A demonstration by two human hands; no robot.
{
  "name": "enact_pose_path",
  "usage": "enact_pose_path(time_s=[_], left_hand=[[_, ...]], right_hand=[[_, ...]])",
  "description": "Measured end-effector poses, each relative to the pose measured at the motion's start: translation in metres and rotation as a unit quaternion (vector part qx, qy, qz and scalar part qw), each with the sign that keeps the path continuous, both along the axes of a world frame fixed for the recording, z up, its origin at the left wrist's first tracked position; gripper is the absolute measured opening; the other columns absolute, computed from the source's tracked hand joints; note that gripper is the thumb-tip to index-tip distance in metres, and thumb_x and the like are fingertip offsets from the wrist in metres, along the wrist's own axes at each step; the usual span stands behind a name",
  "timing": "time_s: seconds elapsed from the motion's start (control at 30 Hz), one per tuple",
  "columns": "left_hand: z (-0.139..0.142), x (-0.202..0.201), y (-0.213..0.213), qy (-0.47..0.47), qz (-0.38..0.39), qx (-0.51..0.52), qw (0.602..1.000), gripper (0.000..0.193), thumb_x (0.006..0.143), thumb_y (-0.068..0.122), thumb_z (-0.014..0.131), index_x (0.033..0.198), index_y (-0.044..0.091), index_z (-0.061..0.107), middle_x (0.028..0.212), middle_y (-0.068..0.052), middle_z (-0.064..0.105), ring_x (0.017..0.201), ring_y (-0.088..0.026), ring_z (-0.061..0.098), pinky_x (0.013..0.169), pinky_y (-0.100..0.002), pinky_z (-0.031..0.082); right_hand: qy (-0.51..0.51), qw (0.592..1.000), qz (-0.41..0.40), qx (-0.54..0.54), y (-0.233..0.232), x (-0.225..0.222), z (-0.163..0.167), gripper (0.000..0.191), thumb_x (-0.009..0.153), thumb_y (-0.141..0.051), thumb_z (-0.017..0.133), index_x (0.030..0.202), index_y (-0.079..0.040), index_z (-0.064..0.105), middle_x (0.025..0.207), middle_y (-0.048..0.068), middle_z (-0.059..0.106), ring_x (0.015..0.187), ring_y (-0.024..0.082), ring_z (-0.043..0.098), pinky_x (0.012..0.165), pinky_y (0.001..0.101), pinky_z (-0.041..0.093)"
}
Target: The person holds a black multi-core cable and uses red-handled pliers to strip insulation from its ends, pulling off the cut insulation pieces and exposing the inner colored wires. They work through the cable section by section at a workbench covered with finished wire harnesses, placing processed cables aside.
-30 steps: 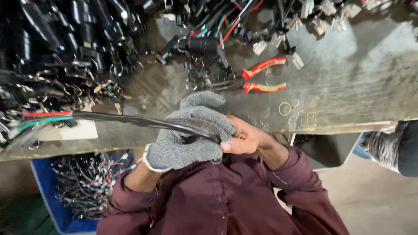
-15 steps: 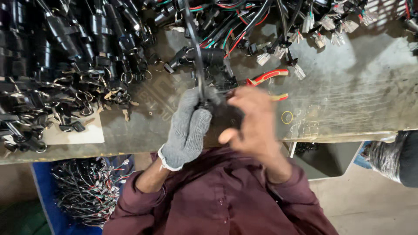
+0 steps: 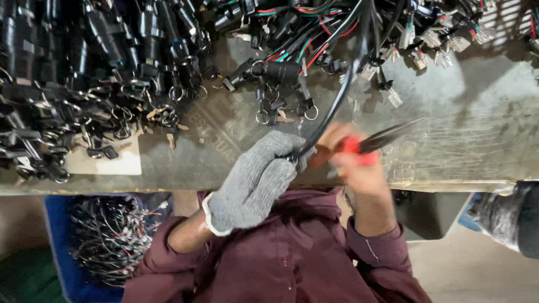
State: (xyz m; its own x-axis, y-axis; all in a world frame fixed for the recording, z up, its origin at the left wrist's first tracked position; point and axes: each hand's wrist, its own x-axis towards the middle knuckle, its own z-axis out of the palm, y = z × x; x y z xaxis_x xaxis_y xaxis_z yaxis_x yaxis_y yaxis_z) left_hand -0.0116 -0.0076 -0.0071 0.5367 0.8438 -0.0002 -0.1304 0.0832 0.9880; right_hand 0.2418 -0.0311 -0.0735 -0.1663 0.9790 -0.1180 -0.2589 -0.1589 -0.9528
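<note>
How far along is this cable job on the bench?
Seemingly done: the heap of black keyed units. In hand: the gloved left hand grips a black cable, the right hand holds red-handled pliers by it. Possibly left: loose wires in the blue bin below.

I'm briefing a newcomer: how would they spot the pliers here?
Find the grey metal bench, then its near edge at centre, where a gloved left hand grips a black cable. Beside it, the bare right hand holds the pliers: the only red-handled tool, dark jaws pointing right.

Single head-worn view, straight down, close over the workbench (image 3: 224,151).
</note>
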Motion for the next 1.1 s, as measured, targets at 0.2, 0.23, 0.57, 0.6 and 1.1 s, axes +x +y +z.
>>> enact_pose_path(time_s=[0.2,0.23,0.57,0.6,1.1], left_hand=[[-0.007,0.017,-0.044,-0.074,0.153,-0.177,0.969,0.047,0.106,0.014,0.053,0.150,0.003,0.038,0.112,-0.002,0.060,0.088,-0.009,0.057,0.076,-0.024,0.053],[-0.007,0.018,-0.049,-0.050,0.158,-0.184,0.969,0.047,0.106,0.012,0.053,0.150,0.002,0.040,0.112,-0.002,0.059,0.088,-0.008,0.056,0.076,-0.024,0.053],[0.014,-0.003,-0.013,0.056,-0.028,-0.041,0.997,0.067,0.097,0.020,0.068,0.151,0.000,0.036,0.125,-0.018,0.060,0.109,-0.030,0.061,0.094,-0.037,0.053],[0.015,-0.001,-0.010,0.088,-0.027,0.005,0.996,0.069,0.096,0.021,0.070,0.151,0.000,0.036,0.127,-0.020,0.060,0.111,-0.032,0.062,0.096,-0.039,0.053],[-0.025,0.019,-0.030,0.290,0.138,0.262,0.910,0.072,0.091,0.015,0.082,0.151,0.004,0.044,0.122,-0.016,0.066,0.105,-0.037,0.064,0.092,-0.045,0.051]], right_hand=[[-0.485,0.808,-0.045,0.330,0.011,-0.036,0.029,0.035,0.078,-0.002,0.077,0.109,-0.001,0.061,0.115,0.014,0.071,0.116,0.035,0.070,0.093,0.0394,0.058],[-0.498,0.801,-0.038,0.331,0.013,-0.038,0.032,0.033,0.081,-0.007,0.080,0.108,-0.004,0.061,0.112,0.011,0.071,0.114,0.033,0.071,0.090,0.0391,0.057],[-0.560,0.776,0.085,0.276,0.028,-0.014,0.027,0.035,0.074,-0.024,0.090,0.095,-0.012,0.065,0.080,0.002,0.065,0.069,0.025,0.065,0.057,0.0401,0.048],[-0.504,0.813,0.076,0.279,0.026,-0.014,0.026,0.035,0.080,-0.025,0.091,0.093,-0.012,0.061,0.087,0.001,0.067,0.078,0.025,0.067,0.060,0.0383,0.049],[-0.565,0.798,0.023,0.207,0.006,-0.031,0.028,0.044,0.066,-0.021,0.086,0.098,-0.008,0.060,0.090,0.008,0.063,0.084,0.031,0.065,0.065,0.0420,0.048]])
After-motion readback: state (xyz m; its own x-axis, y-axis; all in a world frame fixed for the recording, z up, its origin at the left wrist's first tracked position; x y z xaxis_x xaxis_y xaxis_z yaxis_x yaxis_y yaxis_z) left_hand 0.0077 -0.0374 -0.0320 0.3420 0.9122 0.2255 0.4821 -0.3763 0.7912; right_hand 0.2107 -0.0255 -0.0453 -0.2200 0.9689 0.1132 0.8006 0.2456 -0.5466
